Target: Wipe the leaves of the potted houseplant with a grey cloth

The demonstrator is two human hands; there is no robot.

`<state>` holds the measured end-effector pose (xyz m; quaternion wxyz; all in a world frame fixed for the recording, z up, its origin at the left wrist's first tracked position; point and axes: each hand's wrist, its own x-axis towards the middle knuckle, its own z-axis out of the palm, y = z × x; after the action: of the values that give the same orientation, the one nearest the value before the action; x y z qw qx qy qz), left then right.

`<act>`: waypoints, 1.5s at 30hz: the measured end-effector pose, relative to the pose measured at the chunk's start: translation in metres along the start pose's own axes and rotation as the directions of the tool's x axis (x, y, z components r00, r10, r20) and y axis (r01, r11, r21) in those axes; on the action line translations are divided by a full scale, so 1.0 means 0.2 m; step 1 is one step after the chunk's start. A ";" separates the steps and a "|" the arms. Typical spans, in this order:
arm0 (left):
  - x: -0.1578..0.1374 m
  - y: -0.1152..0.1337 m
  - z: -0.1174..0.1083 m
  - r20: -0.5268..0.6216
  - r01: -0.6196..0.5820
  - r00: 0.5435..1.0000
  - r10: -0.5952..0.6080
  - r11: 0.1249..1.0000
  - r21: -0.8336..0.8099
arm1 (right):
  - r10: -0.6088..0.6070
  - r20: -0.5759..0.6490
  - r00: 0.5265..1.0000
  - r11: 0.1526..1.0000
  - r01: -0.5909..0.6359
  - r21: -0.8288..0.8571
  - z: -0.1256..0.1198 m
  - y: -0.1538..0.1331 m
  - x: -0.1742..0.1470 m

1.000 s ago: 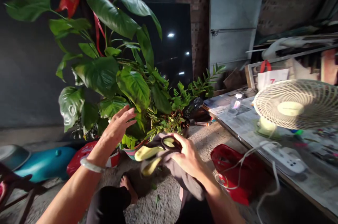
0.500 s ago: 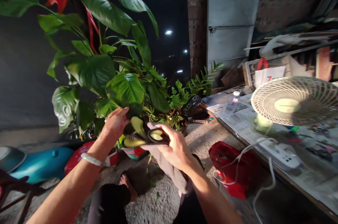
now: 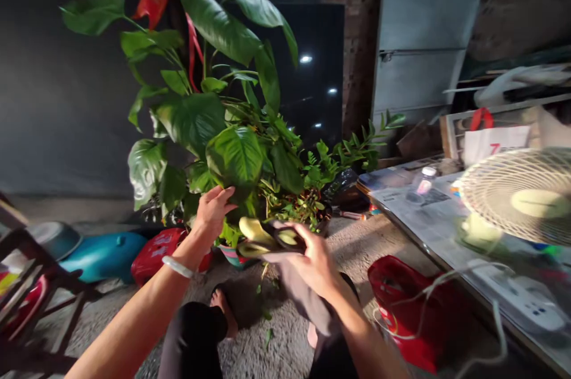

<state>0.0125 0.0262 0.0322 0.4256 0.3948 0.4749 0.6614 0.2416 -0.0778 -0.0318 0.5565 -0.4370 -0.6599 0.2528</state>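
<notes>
My left hand (image 3: 212,211) is beside the lower leaves of a tall potted plant (image 3: 191,120). Its fingers are loosely curled, thumb and forefinger a little apart, close to a dark leaf (image 3: 244,197); I see nothing held between them. My right hand (image 3: 314,257) grips a bundle of yellowed leaves (image 3: 254,236) with dark, curled edges. A grey-brown cloth (image 3: 301,293) hangs down from the same grip. The plant's pot (image 3: 232,256) is partly hidden behind the bundle.
At right stands a newspaper-covered table (image 3: 397,200) with a fan (image 3: 526,194), a power strip (image 3: 520,296) and a small bottle (image 3: 426,181). A red bag (image 3: 401,307) and white cable are beside it. A blue-green container (image 3: 104,255) and wooden chair (image 3: 42,296) are at left.
The view has swung left, so everything appears farther right. My left thumb and forefinger look more apart at the leaf. The leaf bundle and cloth stay in my right hand.
</notes>
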 end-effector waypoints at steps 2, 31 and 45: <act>0.00 -0.01 -0.02 -0.002 -0.009 1.000 0.009 1.000 -0.002 | 0.098 -0.104 0.990 0.995 -0.097 0.023 -0.16 -0.01 -0.02; -0.06 -0.15 0.01 0.114 -0.041 0.993 0.031 0.995 0.092 | 0.054 0.101 0.993 0.994 -0.044 -0.105 -0.02 0.06 0.30; -0.10 -0.19 -0.06 0.165 -0.013 0.986 -0.016 0.985 0.174 | 0.092 -0.157 0.983 0.988 -0.109 -0.109 0.00 0.35 0.60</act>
<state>0.0144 0.0114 -0.0101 0.4282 0.4838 0.4941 0.5817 0.2628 0.0597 -0.0268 0.5648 -0.5196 -0.6065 0.2076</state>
